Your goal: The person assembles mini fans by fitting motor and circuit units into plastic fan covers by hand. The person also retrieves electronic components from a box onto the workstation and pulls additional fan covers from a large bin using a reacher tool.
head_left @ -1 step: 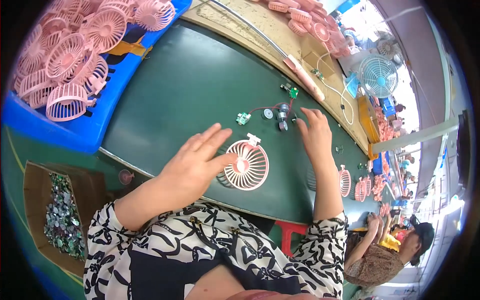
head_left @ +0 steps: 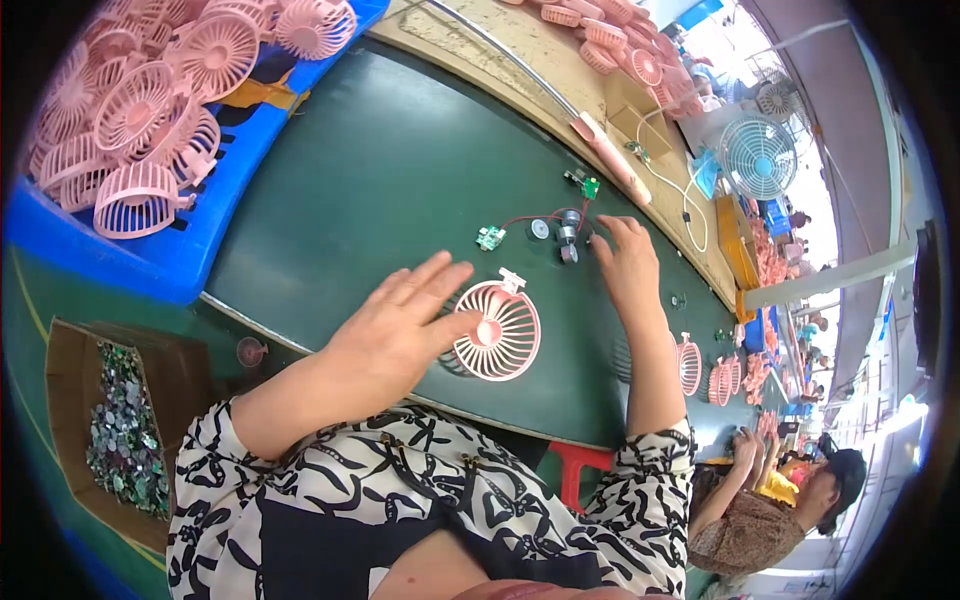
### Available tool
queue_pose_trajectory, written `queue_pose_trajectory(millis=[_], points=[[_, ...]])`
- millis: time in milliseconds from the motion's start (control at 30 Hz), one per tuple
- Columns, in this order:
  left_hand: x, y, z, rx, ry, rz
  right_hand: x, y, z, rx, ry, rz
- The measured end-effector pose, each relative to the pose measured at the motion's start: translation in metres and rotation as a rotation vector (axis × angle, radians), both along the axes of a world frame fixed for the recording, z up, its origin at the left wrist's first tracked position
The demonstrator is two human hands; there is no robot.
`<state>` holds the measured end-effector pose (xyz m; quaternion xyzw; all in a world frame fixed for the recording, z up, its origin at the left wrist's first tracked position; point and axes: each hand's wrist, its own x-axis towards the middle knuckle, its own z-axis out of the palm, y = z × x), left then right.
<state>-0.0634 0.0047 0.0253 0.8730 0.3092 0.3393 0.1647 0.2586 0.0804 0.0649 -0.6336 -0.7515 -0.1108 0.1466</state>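
Though apart, hands (head_left: pixel 388 335) near pink cage (head_left: pixel 491 333).

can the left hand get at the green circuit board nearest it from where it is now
Probably yes: nothing shows between the left hand and the green circuit board, and the pink fan grille by its thumb looks off that path.

Cannot make out any lettering, label, brand or number. Cannot read a single sign either, near or far.
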Motion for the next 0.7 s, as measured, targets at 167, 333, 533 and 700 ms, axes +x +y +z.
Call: queue_pose_trajectory(millis=[167,333,533,700], points=[[-0.002,-0.006,-0.001,-0.056,-0.034,-0.093,-0.012,0.016,-0.001,-0.081,0.075,-0.047],[-0.001,-0.017,-0.004,-0.042,-0.022,-0.241,-0.035,-0.021,0.033,0.108,0.669,0.104],[0.022,-0.014,-0.003,0.149,-0.17,-0.115,-0.013,-0.075,0.034,0.28,0.725,0.054],[0.038,-0.01,-0.009,-0.009,0.056,-0.227,-0.005,-0.074,0.008,-0.06,0.546,0.029]])
